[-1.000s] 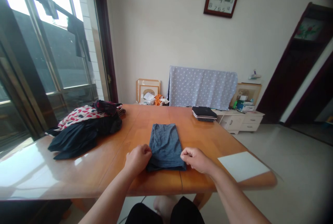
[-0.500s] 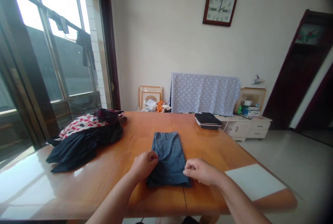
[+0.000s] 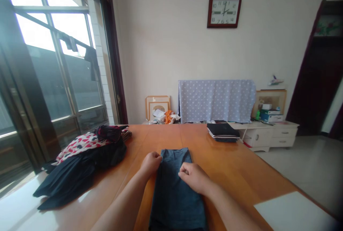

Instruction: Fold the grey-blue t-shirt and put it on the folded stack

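Observation:
A folded blue-grey cloth garment [image 3: 178,202] lies lengthwise before me on the wooden table, its near end cut off by the bottom of the view. At its far left corner, my left hand [image 3: 152,163] is closed, with thumb and fingertips pinching the edge. My right hand [image 3: 194,176] is over the right half of the garment, fingers curled in, and I see no cloth caught between them. A few creases show near the garment's far edge.
To the left lies a heap of dark clothes [image 3: 80,173] with a red-and-white patterned cloth [image 3: 80,146]. A stack of folded dark clothes [image 3: 223,131] sits at the far right of the table [image 3: 227,184]. A white sheet [image 3: 294,211] lies near the right edge.
Both hands have moved farther along the garment toward its far end. My right hand has shifted from the right edge inward over the cloth. The camera view has tilted up slightly.

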`<move>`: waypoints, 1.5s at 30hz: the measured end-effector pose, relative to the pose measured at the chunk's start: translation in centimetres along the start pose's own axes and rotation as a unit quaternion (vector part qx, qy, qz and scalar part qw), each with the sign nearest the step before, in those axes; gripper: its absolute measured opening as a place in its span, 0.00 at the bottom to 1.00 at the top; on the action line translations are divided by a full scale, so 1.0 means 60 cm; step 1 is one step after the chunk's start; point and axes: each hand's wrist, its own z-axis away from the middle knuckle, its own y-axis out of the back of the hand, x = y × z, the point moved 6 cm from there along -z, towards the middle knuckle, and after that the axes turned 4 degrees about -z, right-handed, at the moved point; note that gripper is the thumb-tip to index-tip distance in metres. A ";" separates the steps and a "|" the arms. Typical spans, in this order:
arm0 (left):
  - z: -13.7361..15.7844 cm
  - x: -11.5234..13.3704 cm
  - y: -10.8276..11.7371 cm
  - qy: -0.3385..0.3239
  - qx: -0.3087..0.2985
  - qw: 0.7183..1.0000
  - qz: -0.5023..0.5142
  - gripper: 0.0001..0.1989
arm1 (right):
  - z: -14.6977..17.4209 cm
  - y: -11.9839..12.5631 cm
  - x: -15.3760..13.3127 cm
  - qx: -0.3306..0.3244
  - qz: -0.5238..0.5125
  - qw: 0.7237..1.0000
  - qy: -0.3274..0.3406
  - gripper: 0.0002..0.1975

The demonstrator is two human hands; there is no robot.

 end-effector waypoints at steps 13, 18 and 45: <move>-0.063 0.019 -0.031 0.033 0.001 0.993 -0.113 0.07 | 0.007 -0.009 0.005 -0.014 0.079 0.997 -0.003 0.07; -0.069 0.036 -0.027 -0.049 0.049 0.998 0.002 0.08 | 0.007 -0.011 0.005 -0.010 0.084 0.996 -0.010 0.07; -0.028 0.072 -0.053 -0.209 0.039 0.958 -0.195 0.14 | 0.008 -0.005 0.002 -0.016 0.084 0.996 -0.005 0.08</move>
